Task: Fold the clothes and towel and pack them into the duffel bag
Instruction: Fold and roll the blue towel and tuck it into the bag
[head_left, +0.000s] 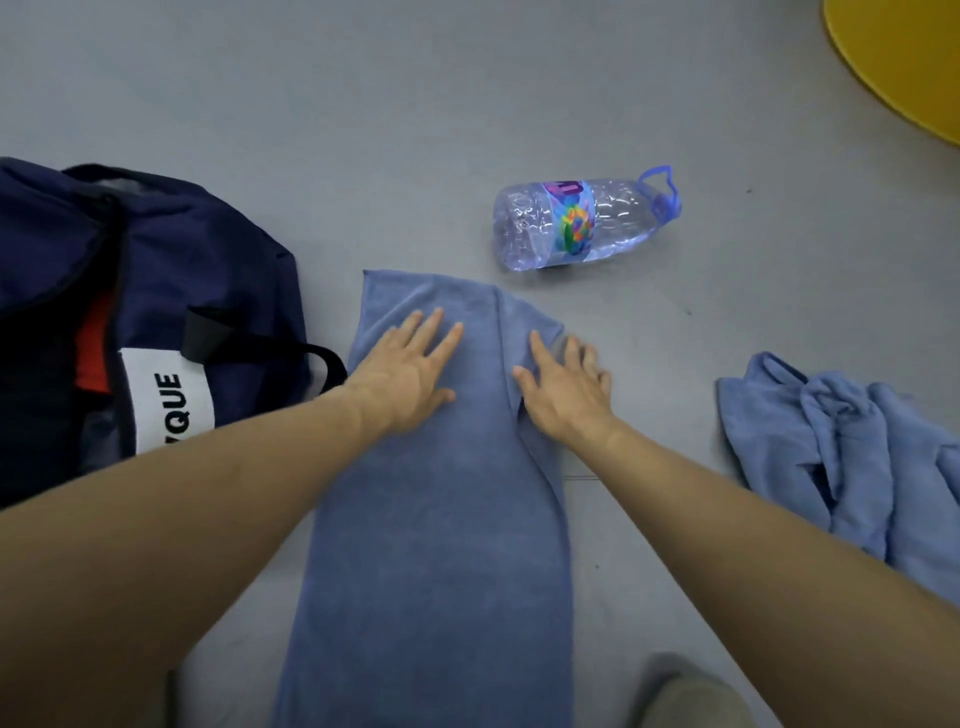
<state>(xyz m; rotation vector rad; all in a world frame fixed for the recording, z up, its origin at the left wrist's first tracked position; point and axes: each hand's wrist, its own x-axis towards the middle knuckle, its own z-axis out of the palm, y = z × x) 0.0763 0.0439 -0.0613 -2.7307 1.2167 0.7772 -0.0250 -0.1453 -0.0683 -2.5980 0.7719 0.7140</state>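
Note:
A blue towel (436, 545) lies folded lengthwise into a long strip on the grey floor, running from the bottom edge up to the centre. My left hand (410, 374) presses flat on its upper left part with straight fingers. My right hand (563, 384) rests flat on the upper right edge, where a fold of the towel overlaps. A navy duffel bag (156, 280) stands open at the left, with something red (93, 348) showing inside. A crumpled light blue garment (852, 457) lies at the right.
A clear plastic water bottle (576, 223) with a coloured label lies on its side beyond the towel. A yellow round shape (904, 62) fills the top right corner. The bag's black strap (270, 345) reaches toward the towel. A grey shape (691, 696) sits at the bottom edge.

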